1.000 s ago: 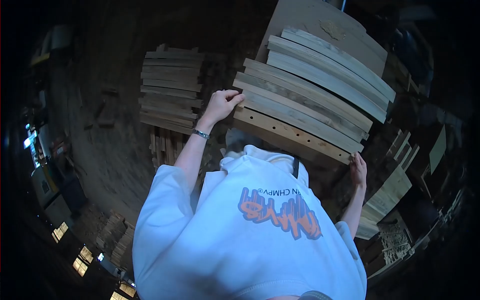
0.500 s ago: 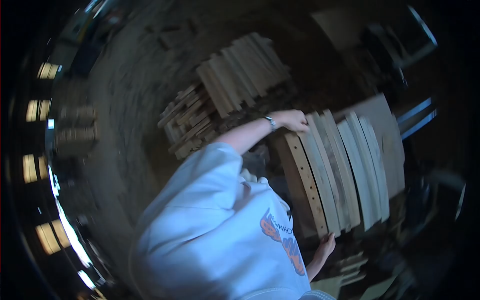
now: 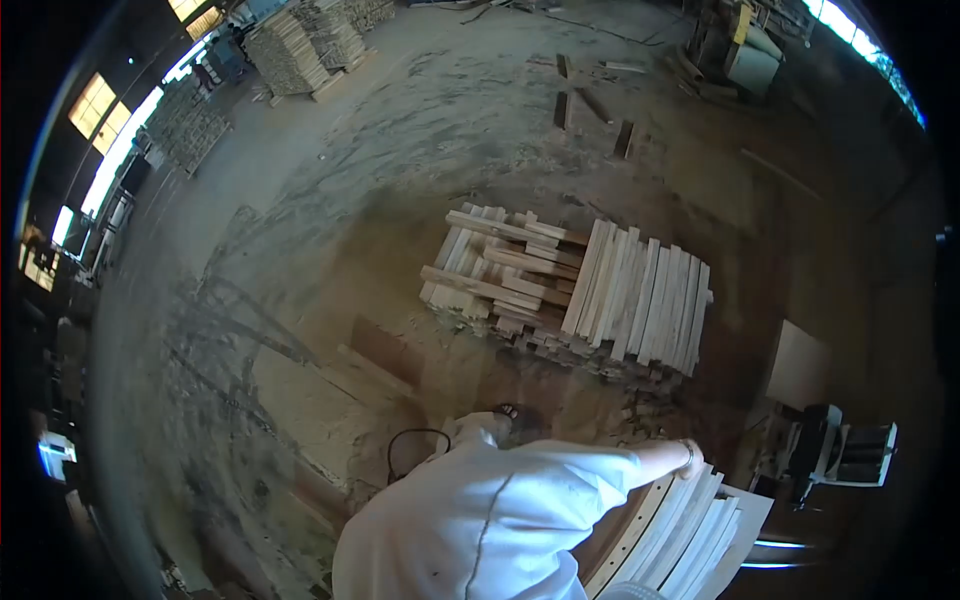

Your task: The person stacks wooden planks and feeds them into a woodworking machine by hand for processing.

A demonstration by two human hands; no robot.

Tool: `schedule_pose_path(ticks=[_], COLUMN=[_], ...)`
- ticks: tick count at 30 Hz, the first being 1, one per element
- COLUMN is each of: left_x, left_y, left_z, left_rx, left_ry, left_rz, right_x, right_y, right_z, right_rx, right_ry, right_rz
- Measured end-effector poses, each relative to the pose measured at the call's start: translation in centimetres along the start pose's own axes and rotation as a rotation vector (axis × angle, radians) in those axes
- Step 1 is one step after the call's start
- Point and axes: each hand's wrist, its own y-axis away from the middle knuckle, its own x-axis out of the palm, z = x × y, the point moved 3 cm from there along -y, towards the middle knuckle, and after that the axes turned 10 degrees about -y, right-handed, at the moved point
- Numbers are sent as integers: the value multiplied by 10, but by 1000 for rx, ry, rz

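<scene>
My left hand (image 3: 697,461), with a band at its wrist, is at the upper ends of a row of pale wooden boards (image 3: 683,530). Only part of it shows, and its fingers cannot be made out. Beside the boards, nearest my body, runs a strip with a line of dark holes (image 3: 630,535). A flat panel (image 3: 750,515) lies along the far side of the row. The lower ends of the boards are cut off by the frame's bottom edge. My right hand is out of view.
A large stack of wooden slats (image 3: 640,295) stands on the dusty floor beyond my left arm. Tall timber stacks (image 3: 285,55) are at the upper left. A dark machine-like object (image 3: 850,450) stands at the right, near an upright pale panel (image 3: 797,365). Loose dark pieces (image 3: 593,105) lie farther off.
The view has swung toward my left, so the boards and my left arm now sit lower in the frame. My right hand has left the view.
</scene>
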Motion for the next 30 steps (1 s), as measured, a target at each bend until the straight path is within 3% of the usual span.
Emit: schedule_pose_path(ticks=[2, 4, 8, 10, 12, 16, 18, 19, 20, 22, 23, 24, 25, 26, 27, 28, 30], left_x=[-5, -25, -112, -161, -172, -207, -217, -225, -231, -242, -249, -259, -274, -287, -301, -301, -267], left_y=[-1, 7, 117, 206, 266, 396, 442, 481, 523, 564, 575, 575, 573, 557, 540, 522, 469], left_z=[-10, -19, -23, -9, 14, 53, 77, 82, 82, 98, 109, 127, 153, 190, 239, 281, 355], left_rx=[136, 100, 66, 60, 195, 343, 462, 464, 472, 392, 284, 204, 54, -60, -211, -558, -826], left_ry=[-79, 67, 207, 343, 838, 857, 472, 367, 274, -79, -260, -244, -391, -160, -401, -435, -247], left_rz=[-54, -136, -269, -325, -513, -1053, -1583, -1711, -1828, -2049, -2122, -2144, -2156, -2097, -2134, -1968, -1646], right_x=[14, 29, 91, 128, 180, 276, 313, 331, 404, 499, 531, 557, 573, 576, 577, 571, 547], right_y=[-19, -47, -83, -98, -104, -83, -61, -44, -4, 68, 99, 142, 188, 225, 225, 240, 242], right_z=[16, 43, 68, 77, 94, 125, 136, 141, 173, 200, 205, 207, 205, 204, 182, 161, 106], right_rx=[-90, -167, -312, -386, -462, -590, -647, -670, -546, -466, -381, -531, -540, -821, -862, -654, -528], right_ry=[3, 21, -4, -19, -33, -42, -51, -53, 99, 8, -69, -7, 20, 414, 443, 461, 630], right_rz=[57, 132, 256, 319, 390, 506, 533, 542, 556, 835, 876, 880, 864, 832, 976, 1185, 1408])
